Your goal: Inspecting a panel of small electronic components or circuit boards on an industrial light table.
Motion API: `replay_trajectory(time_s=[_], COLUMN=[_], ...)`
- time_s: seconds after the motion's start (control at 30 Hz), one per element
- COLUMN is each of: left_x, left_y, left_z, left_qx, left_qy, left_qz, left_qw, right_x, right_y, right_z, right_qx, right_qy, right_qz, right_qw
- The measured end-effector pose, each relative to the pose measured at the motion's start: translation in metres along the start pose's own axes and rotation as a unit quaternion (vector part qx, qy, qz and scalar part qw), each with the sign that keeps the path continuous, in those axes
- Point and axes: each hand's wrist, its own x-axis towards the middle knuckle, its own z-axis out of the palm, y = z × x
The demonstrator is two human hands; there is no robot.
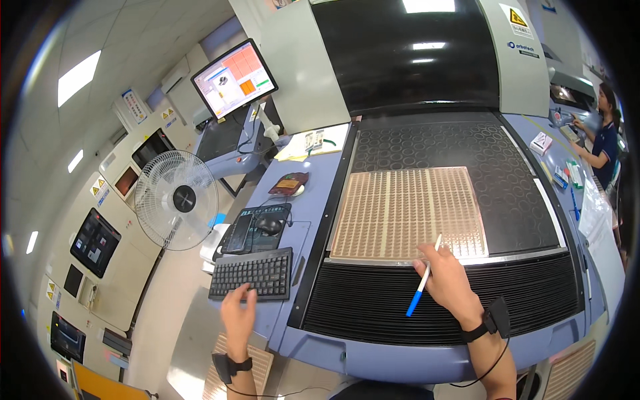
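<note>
My pen (423, 280) hovers over the copper panel (408, 212), centre frame.
My right hand (448, 283) pinches it; a slip could scratch the panel while my left hand (238, 313), loosely open, nears the keyboard (253, 273).

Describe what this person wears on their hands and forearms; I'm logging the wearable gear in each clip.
Both forearms are bare, with no sleeves or gloves showing. The left hand has a black wristband carrying a small black box-shaped unit, with a thin black cable running off along the forearm. The right hand has a matching black band and boxy unit, from which a thin black cable loops downward.
</note>
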Motion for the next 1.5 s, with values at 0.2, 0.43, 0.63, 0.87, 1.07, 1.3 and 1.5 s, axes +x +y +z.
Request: replay_trajectory(time_s=[0.2,0.43,0.63,0.87,1.07,1.3,1.5], left_x=[0.001,-0.001,-0.016,-0.021,-0.024,-0.025,-0.028], left_y=[0.167,0.219,0.205,0.193,0.194,0.194,0.192], left_z=[0.048,0.102,0.116,0.116,0.117,0.113,0.116], left_qx=[-0.315,-0.379,-0.489,-0.534,-0.572,-0.587,-0.579], left_qy=[-0.194,-0.243,-0.283,-0.345,-0.326,-0.373,-0.331], left_qz=[0.361,0.486,0.453,0.367,0.339,0.283,0.356], left_qw=[0.856,0.749,0.689,0.679,0.672,0.660,0.655], right_x=[-0.013,-0.008,-0.017,-0.013,-0.016,-0.016,-0.019], right_y=[-0.017,-0.026,-0.026,-0.024,-0.031,-0.032,-0.029], right_z=[0.017,-0.009,-0.014,-0.012,-0.010,-0.012,-0.008], right_qx=[0.330,0.435,0.437,0.424,0.427,0.411,0.406], right_qy=[0.048,-0.083,-0.223,-0.273,-0.260,-0.238,-0.235], right_qz=[-0.054,0.052,0.084,0.074,0.103,0.144,0.103], right_qw=[0.941,0.895,0.867,0.860,0.860,0.868,0.877])
